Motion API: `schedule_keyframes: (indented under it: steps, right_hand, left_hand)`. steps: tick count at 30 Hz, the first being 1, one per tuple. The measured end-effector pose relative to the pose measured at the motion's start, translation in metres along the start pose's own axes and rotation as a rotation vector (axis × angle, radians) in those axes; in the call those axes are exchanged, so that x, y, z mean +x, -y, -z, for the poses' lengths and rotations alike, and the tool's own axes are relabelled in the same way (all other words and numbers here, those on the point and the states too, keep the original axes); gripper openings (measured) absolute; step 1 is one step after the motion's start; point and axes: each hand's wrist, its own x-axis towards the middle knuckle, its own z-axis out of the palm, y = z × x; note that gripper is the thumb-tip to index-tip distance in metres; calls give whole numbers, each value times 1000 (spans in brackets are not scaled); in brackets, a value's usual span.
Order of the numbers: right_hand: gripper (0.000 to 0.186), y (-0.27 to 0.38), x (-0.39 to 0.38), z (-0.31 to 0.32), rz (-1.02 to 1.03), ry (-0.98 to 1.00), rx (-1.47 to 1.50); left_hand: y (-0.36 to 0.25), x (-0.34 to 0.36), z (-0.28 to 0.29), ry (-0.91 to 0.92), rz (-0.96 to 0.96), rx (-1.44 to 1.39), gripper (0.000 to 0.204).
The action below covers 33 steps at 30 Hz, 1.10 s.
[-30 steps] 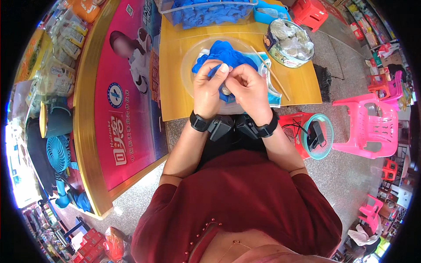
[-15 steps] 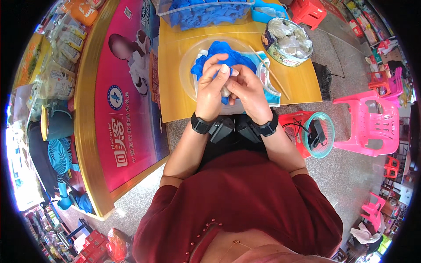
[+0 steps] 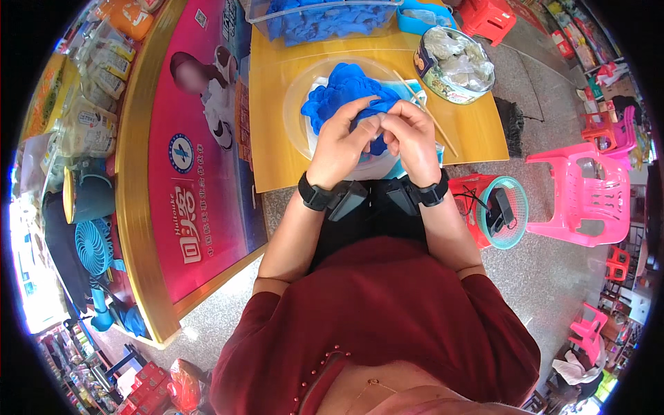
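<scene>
Over the near side of a round translucent tray (image 3: 293,121), both hands meet. My left hand (image 3: 340,144) curls its fingers and thumb around a small soft blue piece (image 3: 377,145), part of which shows below the fingers. My right hand (image 3: 415,144) is closed in a pinch against the same piece, thumb and forefinger at the left thumb tip. What exactly the fingertips grip is mostly hidden. Just beyond, a heap of blue soft, petal-like pieces (image 3: 346,86) lies in the tray, above white and light-blue material. A thin wooden stick (image 3: 436,124) lies to the right.
A clear bin (image 3: 325,17) of blue pieces stands at the far edge of the yellow table (image 3: 273,155). At the far right is an oval tin (image 3: 456,66) holding plastic bags. A green-rimmed basket (image 3: 503,214) and pink chair (image 3: 584,194) stand right; a counter (image 3: 149,263) stands left.
My hands have turned and opened apart slightly, the right moving right. More of the blue heap shows, and the pale bit glimpsed between the palms is out of sight.
</scene>
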Motion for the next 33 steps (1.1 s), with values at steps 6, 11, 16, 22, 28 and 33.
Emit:
schedule_keyframes:
  steps: [6, 11, 16, 22, 28, 33]
  right_hand:
    - [14, 8, -2, -4, 181, 22, -11]
    - [14, 6, -3, -6, 126, 2, -62]
    - [13, -1, -4, 0, 121, -18, 53]
    - [15, 3, -5, -12, 287, -2, -159]
    - [16, -3, 3, -5, 523, 10, -476]
    - [21, 3, -2, -6, 257, -17, -212]
  left_hand:
    - [-6, 2, 7, 49, 118, -472, 32]
    - [-9, 2, 3, 45, 180, -569, 34]
    - [-1, 4, 11, 47, 116, -391, 36]
    - [-8, 2, 14, -87, 183, -144, 32]
    - [-12, 1, 10, -111, 147, -366, 34]
    - [2, 4, 11, -128, -83, -191, 28]
